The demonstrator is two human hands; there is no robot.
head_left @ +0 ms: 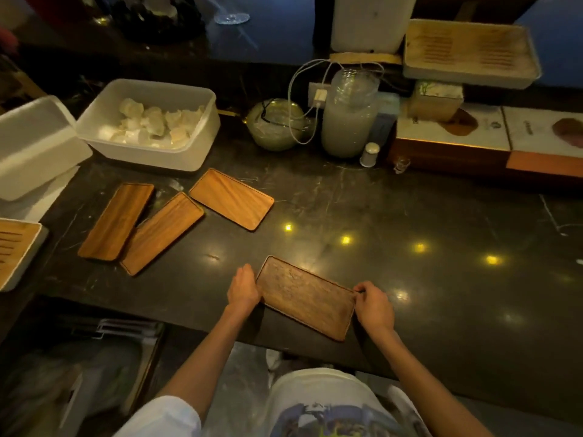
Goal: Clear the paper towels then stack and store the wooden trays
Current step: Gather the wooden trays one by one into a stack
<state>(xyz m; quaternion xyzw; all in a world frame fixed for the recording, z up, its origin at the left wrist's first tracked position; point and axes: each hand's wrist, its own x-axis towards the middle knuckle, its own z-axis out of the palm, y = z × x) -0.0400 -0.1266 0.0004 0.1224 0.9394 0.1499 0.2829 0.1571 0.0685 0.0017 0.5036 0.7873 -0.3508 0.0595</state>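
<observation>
A dark wooden tray lies flat near the front edge of the black counter. My left hand presses against its left short end, and my right hand pinches its right far corner. Three lighter wooden trays lie further left: one at the far left, one beside it and touching it, and one set apart at an angle. A white bin behind them holds crumpled paper towels.
White foam boxes stand at the left edge. A slatted tray sits at the left front. A glass jar, a round bowl, cables, a small shaker and boxes line the back.
</observation>
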